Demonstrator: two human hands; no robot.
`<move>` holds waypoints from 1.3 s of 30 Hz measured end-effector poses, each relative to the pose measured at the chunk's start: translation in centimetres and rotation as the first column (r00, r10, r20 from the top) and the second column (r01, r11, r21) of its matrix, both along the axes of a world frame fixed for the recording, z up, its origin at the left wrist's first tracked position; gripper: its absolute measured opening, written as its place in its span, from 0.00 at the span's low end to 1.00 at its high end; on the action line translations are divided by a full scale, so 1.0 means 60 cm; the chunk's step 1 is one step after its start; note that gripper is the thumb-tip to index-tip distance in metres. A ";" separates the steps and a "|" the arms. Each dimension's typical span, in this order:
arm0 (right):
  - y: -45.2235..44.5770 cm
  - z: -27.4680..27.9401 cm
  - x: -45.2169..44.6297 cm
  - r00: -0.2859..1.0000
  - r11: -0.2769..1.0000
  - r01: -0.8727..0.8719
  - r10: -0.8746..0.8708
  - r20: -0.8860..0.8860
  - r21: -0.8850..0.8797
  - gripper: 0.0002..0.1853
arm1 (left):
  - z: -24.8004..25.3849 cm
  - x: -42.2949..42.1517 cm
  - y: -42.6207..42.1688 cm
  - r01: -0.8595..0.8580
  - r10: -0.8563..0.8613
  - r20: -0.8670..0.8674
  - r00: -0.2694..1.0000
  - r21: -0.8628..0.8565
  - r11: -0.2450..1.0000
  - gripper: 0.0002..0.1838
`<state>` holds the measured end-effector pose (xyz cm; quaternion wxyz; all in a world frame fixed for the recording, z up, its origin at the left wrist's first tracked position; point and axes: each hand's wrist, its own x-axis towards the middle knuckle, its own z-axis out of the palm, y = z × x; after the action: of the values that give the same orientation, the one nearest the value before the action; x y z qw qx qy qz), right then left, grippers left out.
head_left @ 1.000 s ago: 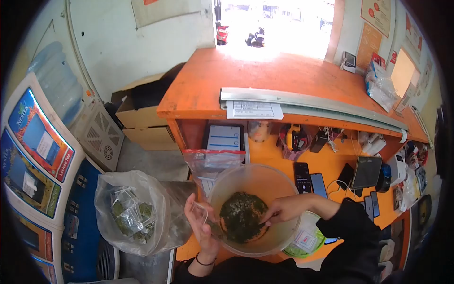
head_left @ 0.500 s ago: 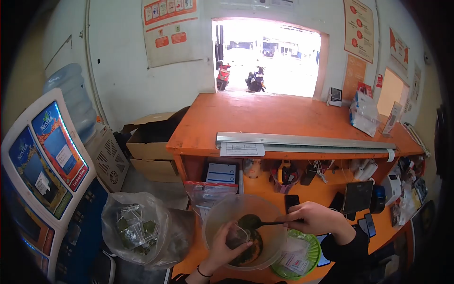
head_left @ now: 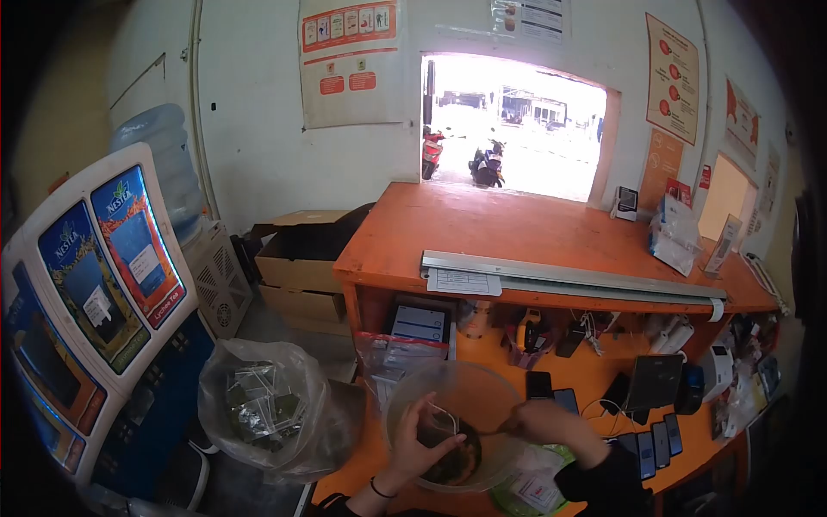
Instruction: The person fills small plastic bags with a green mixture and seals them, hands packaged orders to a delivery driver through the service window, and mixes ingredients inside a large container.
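Note:
A translucent plastic tub stands in front of me, with dark green and orange-looking contents low inside. Over its left part, my left hand pinches a small clear plastic bag between thumb and fingers. My right hand is closed around the dark handle of a spoon at the tub's right rim. The spoon's bowl is too dark and blurred to make out. To the right of the tub, a green basket holds packs of clear plastic bags.
A large clear bag of small filled packets stands at left, near a drinks dispenser. Several phones lie right on the orange desk. Ahead is an orange counter carrying a metal rail.
My right hand has lowered and turned, taking the spoon from the small bag's mouth down into the tub. My left hand keeps the bag. The camera view has shifted, so the room appears lower and further right.

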<state>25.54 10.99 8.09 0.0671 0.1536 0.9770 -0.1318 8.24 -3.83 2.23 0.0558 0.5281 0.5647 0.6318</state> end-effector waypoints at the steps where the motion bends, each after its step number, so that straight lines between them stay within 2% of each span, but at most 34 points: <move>1: 0.000 -0.042 -0.018 0.996 0.999 -0.033 0.031 0.084 0.023 0.12 | 0.000 0.001 0.001 -0.019 0.019 -0.016 1.000 0.003 1.000 0.38; 3: -0.004 -0.095 -0.047 0.991 0.990 -0.014 -0.004 0.132 0.137 0.12 | 0.005 0.005 0.000 -0.065 0.065 -0.065 0.996 0.008 0.998 0.39; 6: -0.003 -0.103 -0.066 0.995 0.993 -0.010 -0.001 0.100 0.116 0.11 | 0.021 0.009 -0.008 -0.150 0.153 -0.154 0.976 0.034 0.988 0.39; 7: -0.003 -0.094 -0.070 0.993 0.997 0.059 -0.064 -0.100 -0.046 0.10 | 0.023 0.009 -0.009 -0.174 0.180 -0.180 0.967 0.050 0.983 0.39; 9: -0.011 -0.058 -0.074 0.857 0.916 0.087 -0.269 -0.440 -0.391 0.10 | 0.022 0.005 -0.007 -0.214 0.226 -0.200 0.953 0.079 0.974 0.40; 12: -0.074 0.018 -0.068 0.763 0.690 -0.216 -0.323 -0.560 -0.691 0.09 | 0.015 0.007 -0.007 -0.253 0.259 -0.181 0.949 0.053 0.966 0.41; 14: -0.081 0.017 -0.077 0.814 0.809 -0.228 -0.147 -0.562 -0.542 0.08 | 0.018 0.009 -0.011 -0.253 0.244 -0.195 0.950 -0.024 0.967 0.42; 15: -0.080 0.016 -0.078 0.835 0.857 -0.238 -0.061 -0.547 -0.458 0.07 | 0.021 0.009 -0.012 -0.223 0.216 -0.124 0.968 -0.044 0.974 0.41; 17: -0.063 0.015 -0.073 0.880 0.674 -0.130 -0.259 -0.398 -0.727 0.08 | 0.029 0.007 -0.014 -0.161 0.163 0.021 0.986 -0.076 0.984 0.38; 18: -0.052 0.013 -0.070 0.892 0.552 -0.073 -0.336 -0.302 -0.831 0.08 | 0.032 -0.002 -0.021 0.083 -0.039 0.262 0.964 -0.160 0.984 0.34; 19: -0.042 0.010 -0.068 0.891 0.544 -0.121 -0.310 -0.332 -0.831 0.08 | 0.036 -0.017 -0.032 0.332 -0.205 0.497 0.843 -0.182 0.926 0.31; 20: -0.033 0.006 -0.068 0.888 0.534 -0.170 -0.283 -0.364 -0.829 0.09 | 0.038 -0.026 -0.037 0.559 -0.317 0.701 0.639 -0.139 0.818 0.28; 21: -0.029 0.004 -0.067 0.883 0.520 -0.219 -0.254 -0.394 -0.826 0.10 | 0.033 -0.027 -0.038 0.543 -0.301 0.698 0.650 -0.149 0.827 0.24; 24: -0.059 0.010 -0.088 0.639 0.448 -0.265 -0.581 -0.503 -0.854 0.11 | 0.012 -0.027 -0.038 0.487 -0.254 0.704 0.663 -0.148 0.861 0.17; 27: -0.055 -0.015 -0.087 0.696 0.303 -0.232 -0.612 -0.376 -0.924 0.11 | 0.008 -0.015 -0.032 0.432 -0.228 0.719 0.656 -0.111 0.895 0.15; 29: -0.054 -0.024 -0.084 0.703 0.315 -0.237 -0.597 -0.386 -0.919 0.08 | 0.011 -0.007 -0.033 0.411 -0.214 0.700 0.681 -0.124 0.903 0.16; 32: -0.055 -0.039 -0.078 0.684 0.339 -0.192 -0.627 -0.374 -0.921 0.06 | 0.031 -0.008 -0.041 0.515 -0.327 0.662 0.675 -0.104 0.851 0.14; 35: -0.060 -0.057 -0.074 0.677 0.380 -0.174 -0.624 -0.391 -0.908 0.06 | 0.021 -0.016 -0.034 0.505 -0.371 0.661 0.652 -0.014 0.863 0.11; 39: -0.078 -0.053 -0.071 0.702 0.451 -0.151 -0.578 -0.417 -0.880 0.05 | 0.027 -0.009 -0.037 0.447 -0.268 0.624 0.734 -0.147 0.882 0.10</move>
<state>21.30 6.30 4.91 -0.2410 0.1722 0.6903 -0.6601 7.72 -6.06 3.87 0.4249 0.3924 0.4912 0.6513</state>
